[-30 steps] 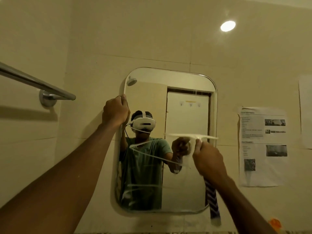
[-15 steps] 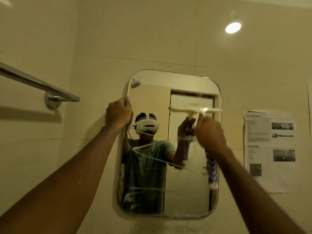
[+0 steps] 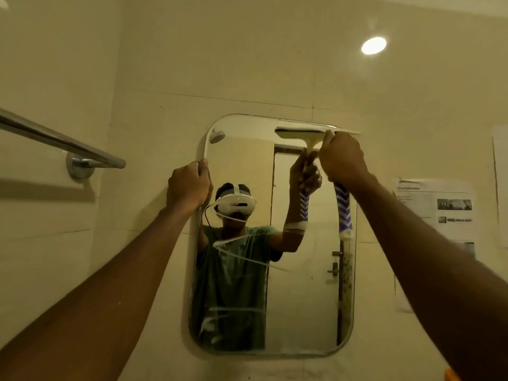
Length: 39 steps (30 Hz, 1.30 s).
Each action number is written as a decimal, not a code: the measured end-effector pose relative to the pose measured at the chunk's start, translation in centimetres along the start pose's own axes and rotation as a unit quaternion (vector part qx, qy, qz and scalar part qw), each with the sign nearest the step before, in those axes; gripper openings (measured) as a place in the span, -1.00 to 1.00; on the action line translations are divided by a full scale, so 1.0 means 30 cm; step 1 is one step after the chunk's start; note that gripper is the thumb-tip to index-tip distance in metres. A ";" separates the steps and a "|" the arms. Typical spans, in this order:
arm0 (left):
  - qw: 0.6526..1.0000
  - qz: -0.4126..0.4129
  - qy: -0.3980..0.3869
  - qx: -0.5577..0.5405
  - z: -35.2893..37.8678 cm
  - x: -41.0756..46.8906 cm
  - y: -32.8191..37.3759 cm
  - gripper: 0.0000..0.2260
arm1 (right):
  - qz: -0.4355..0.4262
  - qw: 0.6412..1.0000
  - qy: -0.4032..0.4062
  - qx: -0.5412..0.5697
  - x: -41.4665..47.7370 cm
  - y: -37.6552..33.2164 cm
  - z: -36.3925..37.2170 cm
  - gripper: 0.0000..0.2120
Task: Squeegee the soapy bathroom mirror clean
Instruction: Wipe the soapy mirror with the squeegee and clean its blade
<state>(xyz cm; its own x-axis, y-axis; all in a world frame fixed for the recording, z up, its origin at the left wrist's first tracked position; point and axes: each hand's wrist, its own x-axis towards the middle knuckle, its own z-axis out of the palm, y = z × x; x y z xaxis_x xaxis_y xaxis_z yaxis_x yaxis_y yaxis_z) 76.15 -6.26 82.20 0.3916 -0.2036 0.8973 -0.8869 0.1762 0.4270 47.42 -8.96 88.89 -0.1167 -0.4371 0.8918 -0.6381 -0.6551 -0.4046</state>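
A rounded-corner mirror (image 3: 308,292) hangs on the tiled wall, with thin white soap streaks across its left half and along the bottom. My right hand (image 3: 343,158) grips a white squeegee (image 3: 347,132) whose blade lies level against the mirror's top right edge; its blue-and-white patterned handle end (image 3: 343,213) hangs below my fist. My left hand (image 3: 188,187) clasps the mirror's left edge at upper height. The glass reflects a person wearing a white headset and a green shirt.
A chrome towel bar (image 3: 60,144) juts from the left wall at hand height. Printed paper sheets (image 3: 439,215) are stuck to the wall right of the mirror. A round ceiling light (image 3: 373,45) glows above. Something orange (image 3: 450,375) shows at the bottom right edge.
My right hand has lifted the squeegee from the mirror's middle right up to its top edge. My left hand has kept its hold on the left edge.
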 end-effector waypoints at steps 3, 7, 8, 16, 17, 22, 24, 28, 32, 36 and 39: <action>1.000 0.004 0.013 -0.012 0.014 -0.004 -0.010 -0.61 | 0.013 0.999 -0.028 0.030 -0.204 0.121 0.092 -0.59; 0.999 0.020 0.017 -0.022 0.012 -0.006 -0.013 -0.61 | 0.025 0.998 -0.016 0.053 -0.495 0.228 0.185 -0.67; 0.999 0.024 0.017 -0.026 0.011 -0.007 -0.012 -0.61 | 0.026 0.999 -0.015 0.042 -0.514 0.231 0.189 -0.66; 0.998 0.051 0.016 -0.021 -0.006 -0.005 -0.011 -0.62 | -0.014 1.000 0.023 0.014 -0.070 -0.059 0.094 -0.52; 0.998 0.051 0.014 -0.022 -0.007 -0.002 -0.013 -0.61 | -0.012 0.999 0.027 0.017 -0.031 -0.098 0.096 -0.54; 0.998 0.047 0.008 -0.033 -0.011 0.006 -0.014 -0.59 | -0.011 0.997 -0.027 0.064 -0.295 -0.024 0.234 -0.60; 0.998 0.048 0.002 -0.038 -0.017 0.007 -0.012 -0.59 | -0.005 0.994 -0.029 0.102 -0.520 0.032 0.275 -0.54; 0.998 0.048 -0.020 -0.041 -0.032 0.013 -0.011 -0.57 | 0.020 0.997 -0.035 0.070 -0.754 0.074 0.295 -0.31; 0.995 0.050 -0.062 -0.057 -0.057 0.018 -0.030 -0.55 | -0.004 0.997 -0.033 0.073 -0.577 0.005 0.274 -0.56; 0.991 0.013 -0.101 -0.088 -0.085 0.028 -0.029 -0.54 | -0.034 0.997 -0.010 0.063 -0.358 -0.166 0.265 -0.63; 0.988 -0.005 -0.130 -0.084 -0.101 0.040 -0.027 -0.52 | -0.018 0.996 -0.050 0.074 -0.465 -0.169 0.337 -0.72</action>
<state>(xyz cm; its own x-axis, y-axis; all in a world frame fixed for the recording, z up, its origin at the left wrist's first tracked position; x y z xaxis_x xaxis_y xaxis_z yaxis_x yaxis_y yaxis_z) 78.07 -3.73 83.26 0.3039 -0.4426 0.8436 -0.8220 0.3258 0.4670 59.98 -5.78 76.46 -0.0149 -0.4665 0.8844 -0.5199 -0.7519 -0.4054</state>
